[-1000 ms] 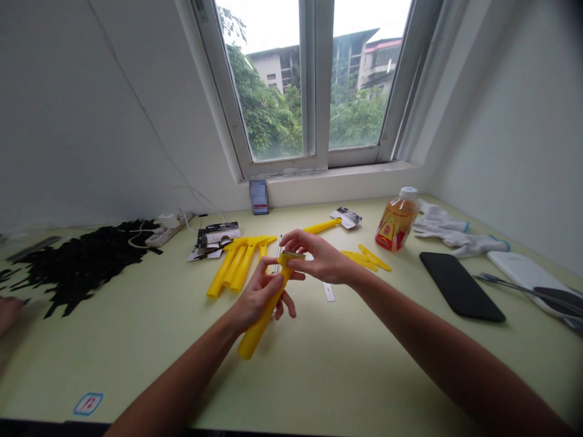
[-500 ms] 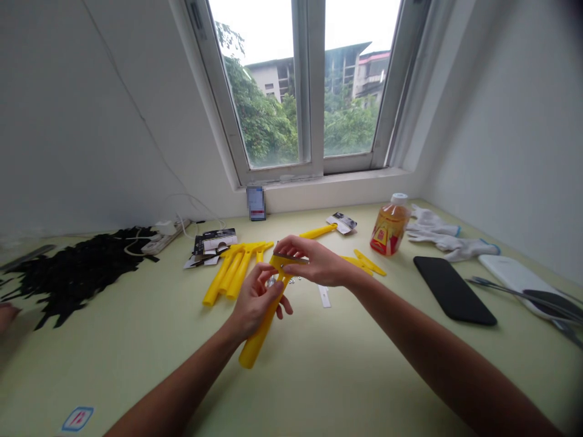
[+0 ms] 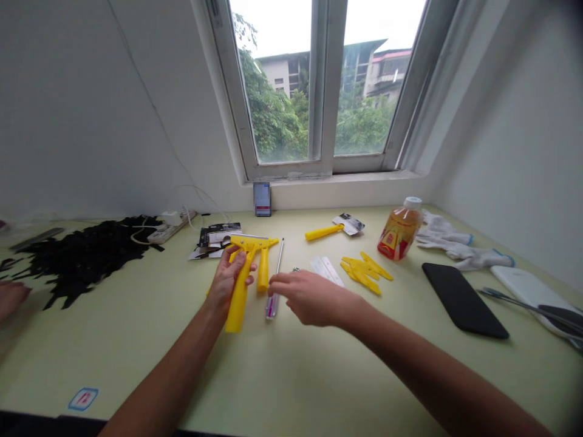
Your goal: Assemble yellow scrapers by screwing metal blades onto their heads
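Observation:
My left hand (image 3: 224, 280) is wrapped round the handle of a yellow scraper (image 3: 240, 291), whose wide head with a metal strip points away from me. My right hand (image 3: 314, 297) has its curled fingers on the handle of a screwdriver (image 3: 272, 307), whose long thin shaft points toward the window. Its thumb is mostly hidden. Behind the held scraper lies another yellow scraper handle (image 3: 263, 271). Small metal parts (image 3: 296, 269) sit just beyond my right hand. White strips (image 3: 328, 270) and flat yellow pieces (image 3: 364, 271) lie to its right.
Black strips (image 3: 91, 258) are heaped at the left near another person's hand (image 3: 11, 300). Packaging cards (image 3: 214, 238) and a power strip (image 3: 175, 227) are behind. On the right are a drink bottle (image 3: 401, 230), gloves (image 3: 460, 246), a black phone-like slab (image 3: 462, 300) and scissors (image 3: 523, 300).
My left hand has moved the scraper left. My right hand has left the scraper's head and come down onto the screwdriver. The view has shifted slightly left.

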Demonstrator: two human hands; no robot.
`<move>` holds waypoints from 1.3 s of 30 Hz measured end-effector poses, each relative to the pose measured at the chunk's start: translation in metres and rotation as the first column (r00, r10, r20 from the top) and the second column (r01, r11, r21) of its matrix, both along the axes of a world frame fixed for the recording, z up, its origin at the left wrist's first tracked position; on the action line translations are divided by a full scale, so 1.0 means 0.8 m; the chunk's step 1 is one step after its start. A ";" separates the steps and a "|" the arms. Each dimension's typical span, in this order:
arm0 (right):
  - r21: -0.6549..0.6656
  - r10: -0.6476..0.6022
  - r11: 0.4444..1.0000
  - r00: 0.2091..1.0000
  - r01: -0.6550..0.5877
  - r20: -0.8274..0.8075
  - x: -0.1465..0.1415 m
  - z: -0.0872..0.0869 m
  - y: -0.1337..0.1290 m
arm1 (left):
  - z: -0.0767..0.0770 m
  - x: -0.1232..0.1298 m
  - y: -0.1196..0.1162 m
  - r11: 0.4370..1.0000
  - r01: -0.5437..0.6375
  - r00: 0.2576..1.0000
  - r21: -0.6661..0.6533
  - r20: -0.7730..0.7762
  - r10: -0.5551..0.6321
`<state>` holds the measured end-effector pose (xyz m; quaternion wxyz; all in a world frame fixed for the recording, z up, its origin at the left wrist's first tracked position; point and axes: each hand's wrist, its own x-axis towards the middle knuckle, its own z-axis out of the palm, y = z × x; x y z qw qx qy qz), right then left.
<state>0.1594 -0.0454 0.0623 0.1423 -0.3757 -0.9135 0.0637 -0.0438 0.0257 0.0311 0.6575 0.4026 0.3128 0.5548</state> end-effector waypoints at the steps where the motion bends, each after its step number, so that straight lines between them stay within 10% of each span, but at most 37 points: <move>1: 0.022 0.035 0.999 0.996 -0.037 0.082 -0.009 -0.013 -0.001 | 0.000 -0.003 0.003 1.000 -0.011 1.000 -0.014 0.010 0.011; 7: 0.168 0.021 0.984 0.969 -0.064 0.248 -0.033 -0.057 0.008 | -0.001 0.003 -0.003 1.000 0.015 1.000 -0.019 -0.004 -0.015; 11: 0.260 0.017 0.963 0.979 -0.071 0.201 -0.011 -0.039 0.019 | -0.003 0.004 -0.005 0.999 0.032 0.999 0.007 0.010 -0.032; 15: 0.333 -0.099 0.929 0.975 0.163 -0.201 0.031 -0.001 0.029 | -0.008 0.002 -0.003 0.999 0.042 0.999 -0.001 0.008 -0.042; 19: 0.262 -0.059 0.896 0.679 0.359 -0.732 0.061 0.040 0.022 | -0.011 0.006 -0.006 0.998 0.061 0.998 -0.009 0.004 -0.061; 23: 0.148 0.015 0.942 0.401 0.301 -0.916 0.060 0.066 0.002 | -0.012 0.012 -0.014 0.994 0.106 0.994 -0.025 -0.005 -0.106; 39: 0.124 0.059 0.980 0.371 0.154 -0.927 0.054 0.062 0.000 | -0.016 0.018 -0.017 0.989 0.139 0.990 -0.054 -0.019 -0.140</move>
